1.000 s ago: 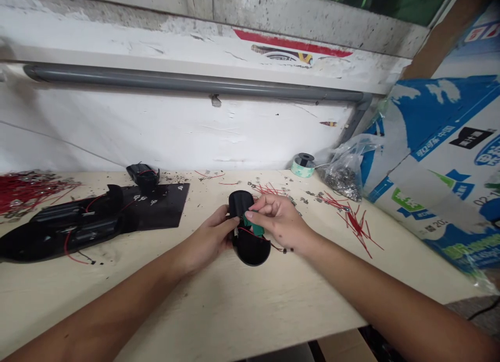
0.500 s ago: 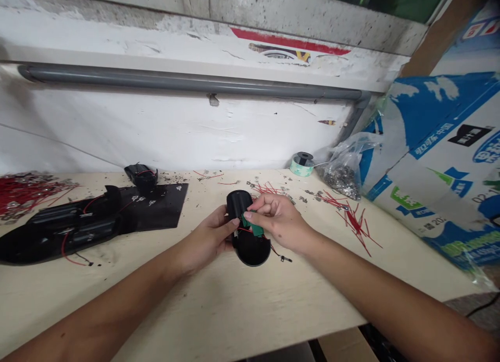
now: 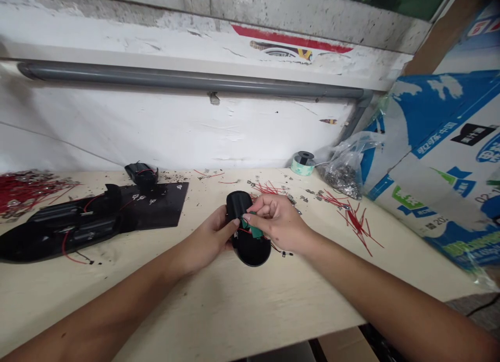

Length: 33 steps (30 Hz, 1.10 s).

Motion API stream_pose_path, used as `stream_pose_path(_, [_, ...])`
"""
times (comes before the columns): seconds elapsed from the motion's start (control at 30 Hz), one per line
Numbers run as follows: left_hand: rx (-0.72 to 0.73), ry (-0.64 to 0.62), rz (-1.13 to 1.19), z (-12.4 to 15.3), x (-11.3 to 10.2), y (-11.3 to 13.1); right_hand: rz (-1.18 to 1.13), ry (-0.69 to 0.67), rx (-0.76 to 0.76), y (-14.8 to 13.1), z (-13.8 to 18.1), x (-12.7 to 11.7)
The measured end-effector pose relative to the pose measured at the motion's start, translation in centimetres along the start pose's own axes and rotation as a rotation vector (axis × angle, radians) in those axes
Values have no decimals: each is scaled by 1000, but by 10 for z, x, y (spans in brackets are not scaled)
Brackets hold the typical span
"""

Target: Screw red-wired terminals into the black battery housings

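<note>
Since the left hand (image 3: 207, 239) clamps the black plastic housing (image 3: 250, 251) on the pale workbench (image 3: 234, 304) while the right hand (image 3: 279, 221) pinches a green part (image 3: 255, 232) against it, a hard tug could snag the thin red wire (image 3: 244, 230). A slipped pinch could drop that part among the loose metal terminals (image 3: 291, 198).

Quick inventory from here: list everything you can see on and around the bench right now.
Held casing: one, black, centre, in left hand.
Green piece: one, green, on held casing.
Loose casings: three, black, left.
Mat: one, black, left of centre.
Wires: many, red, heaped far left, scattered right of centre.
Bag: one, clear, metal parts inside, back right.
Spool: one, black and pale green, back.
Box: one, blue and white, right.
Pipe: one, grey, along wall.
Table: one, pale wood, under everything.
Left hand: gripping held casing.
Right hand: pinching green piece.
</note>
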<state>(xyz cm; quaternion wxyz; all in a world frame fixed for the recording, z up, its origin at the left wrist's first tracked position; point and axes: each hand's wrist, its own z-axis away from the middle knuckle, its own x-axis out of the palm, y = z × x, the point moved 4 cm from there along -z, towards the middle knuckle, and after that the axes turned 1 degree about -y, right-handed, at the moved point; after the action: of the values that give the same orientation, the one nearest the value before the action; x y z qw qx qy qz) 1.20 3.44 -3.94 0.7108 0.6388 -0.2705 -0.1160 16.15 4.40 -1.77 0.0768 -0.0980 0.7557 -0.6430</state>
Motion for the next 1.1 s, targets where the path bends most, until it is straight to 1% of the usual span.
stream_pose_path(0.13, [-7,31,-7,0,1,1,-24,-2,35,-1,-1,-2])
stream_pose_path(0.2, [-8,45,31,0,2,3,-60,15,44,-2,-3,-6])
stream_pose_path(0.37, [-7,46,207,1,7,11,-241,170,17,-6,-9,-23])
stream_pose_path(0.5, [10,47,241,2,9,17,-321,192,105,-1,-10,-25])
stream_pose_path(0.57, [27,39,233,2,9,18,-323,148,161,1,-9,-21])
stream_pose_path(0.7, [24,24,227,1,8,16,-266,-110,284,3,-3,-8])
stream_pose_path(0.73, [19,21,227,1,7,15,-237,-155,300,4,-2,-5])
stream_pose_path(0.77, [13,23,224,1,7,15,-210,-183,310,4,-1,-4])
stream_pose_path(0.83, [3,61,222,0,6,14,-172,-183,300,4,-1,-3])
stream_pose_path(0.9, [1,133,230,0,3,15,-149,-94,234,3,-3,-7])
stream_pose_path(0.97, [-7,176,227,0,1,16,-88,81,104,0,-7,-16])
stream_pose_path(1.03, [-45,153,200,1,3,17,-2,247,-47,-5,-8,-26])
stream_pose_path(1.1, [-85,118,149,2,5,18,65,320,-144,-9,-8,-30])
